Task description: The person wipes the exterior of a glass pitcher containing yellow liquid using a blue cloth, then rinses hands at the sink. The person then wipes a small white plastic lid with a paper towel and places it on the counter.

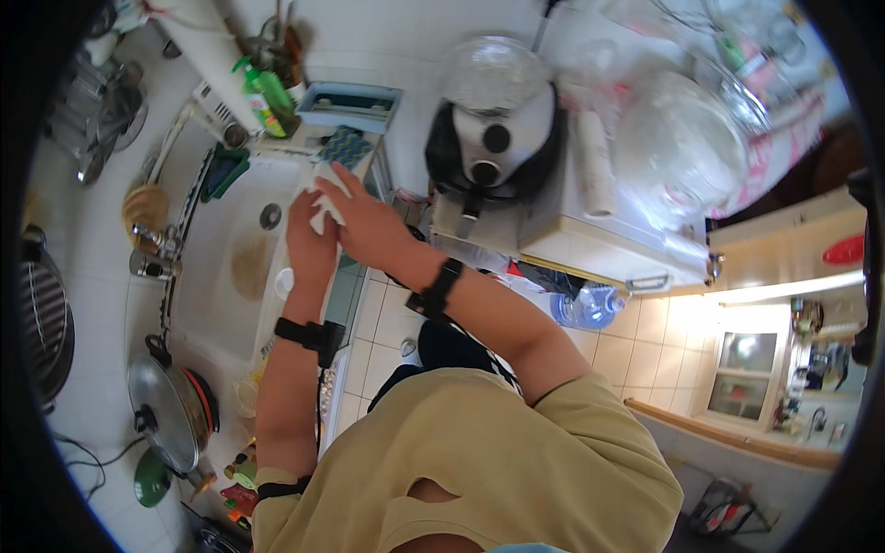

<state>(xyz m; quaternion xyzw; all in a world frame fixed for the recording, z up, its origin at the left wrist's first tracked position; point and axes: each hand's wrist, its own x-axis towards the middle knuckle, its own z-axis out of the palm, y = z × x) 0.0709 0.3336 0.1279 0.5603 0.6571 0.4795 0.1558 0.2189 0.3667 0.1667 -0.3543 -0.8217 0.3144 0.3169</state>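
Observation:
A crumpled white tissue or thin cloth (326, 220) is held between both hands above the front edge of the white sink (214, 304). My left hand (312, 242) curls around it from the left, its fingertips partly hidden. Across its top lies my right hand (370, 225), fingers bent over the white material. Just beyond the fingers, a blue and yellow patterned cloth (346, 147) rests on the counter corner. Below my left hand, a small white round item (284, 283) sits at the sink's rim.
Left of the sink are a faucet (155, 252) and a lidded pan (166, 415). Green pump bottles (266, 97) and a blue-grey plastic tray (350, 106) stand behind. An air fryer (494, 138) is on the right, with a large water bottle (588, 307) on the floor.

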